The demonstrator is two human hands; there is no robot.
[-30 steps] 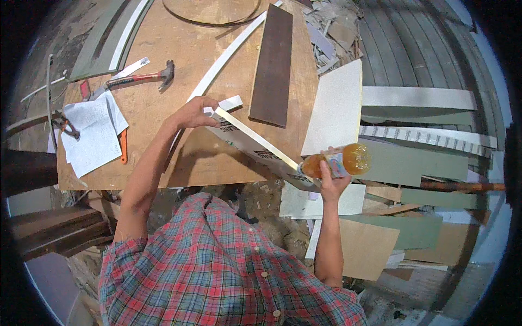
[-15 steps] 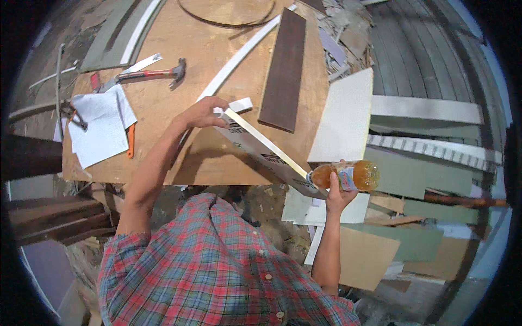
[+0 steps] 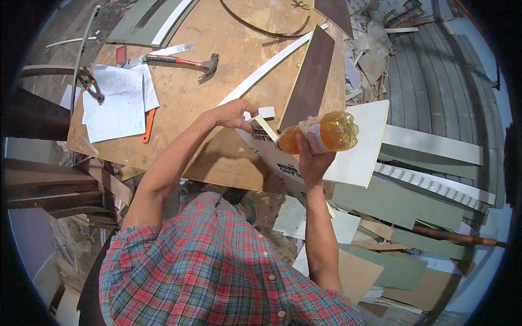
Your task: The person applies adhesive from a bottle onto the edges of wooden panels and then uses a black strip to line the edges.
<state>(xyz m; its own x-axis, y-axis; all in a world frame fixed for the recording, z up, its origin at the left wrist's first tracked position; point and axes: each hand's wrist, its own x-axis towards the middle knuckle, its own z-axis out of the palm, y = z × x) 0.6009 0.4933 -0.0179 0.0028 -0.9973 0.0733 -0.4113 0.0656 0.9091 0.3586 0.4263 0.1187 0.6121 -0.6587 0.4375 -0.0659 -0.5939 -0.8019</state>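
My left hand [image 3: 234, 115] grips the far end of a narrow board [image 3: 278, 161] standing on its edge, with dark print on its side face. My right hand [image 3: 314, 164] is wrapped round a clear plastic bottle [image 3: 337, 131] of amber liquid with a pale label. The bottle lies almost level, its neck pointing left, right at the board's pale upper edge. Whether liquid is coming out cannot be made out. Just beyond my left hand lies a small white block [image 3: 266, 112]. A white panel [image 3: 361, 146] rests behind my right hand.
On the wooden table [image 3: 179, 98] lie a hammer [image 3: 185, 61], paper sheets [image 3: 113, 103], pliers [image 3: 91, 87], an orange-handled tool [image 3: 148, 126], a long white strip [image 3: 266, 65] and a dark brown board [image 3: 310, 76]. Offcuts [image 3: 402, 201] are stacked at the right.
The bottle has moved up along the board's edge, closer to my left hand, and its base has tipped upward. My left hand still grips the board's far end. The whole view has shifted slightly.
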